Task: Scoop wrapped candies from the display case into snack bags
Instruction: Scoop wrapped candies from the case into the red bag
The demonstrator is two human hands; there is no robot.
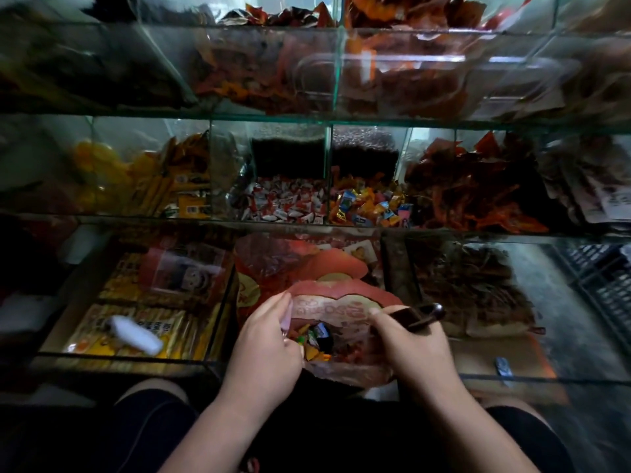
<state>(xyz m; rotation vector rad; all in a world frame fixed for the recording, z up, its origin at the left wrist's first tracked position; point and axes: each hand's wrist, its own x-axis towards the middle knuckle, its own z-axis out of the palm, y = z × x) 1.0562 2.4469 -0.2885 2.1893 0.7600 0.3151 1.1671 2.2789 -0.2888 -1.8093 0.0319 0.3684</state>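
Illegibly printed snack bag (336, 309) in left hand (263, 349); right hand (409, 349) grips scoop (418, 317).

A snack shop: tiered glass display case (317, 121), compartments heaped with wrapped candies (370, 203) and packets (478, 189).

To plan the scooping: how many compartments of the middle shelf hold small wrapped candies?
2: red-and-white candies at the centre, colourful candies just right of them. Others may be hidden in the dark.
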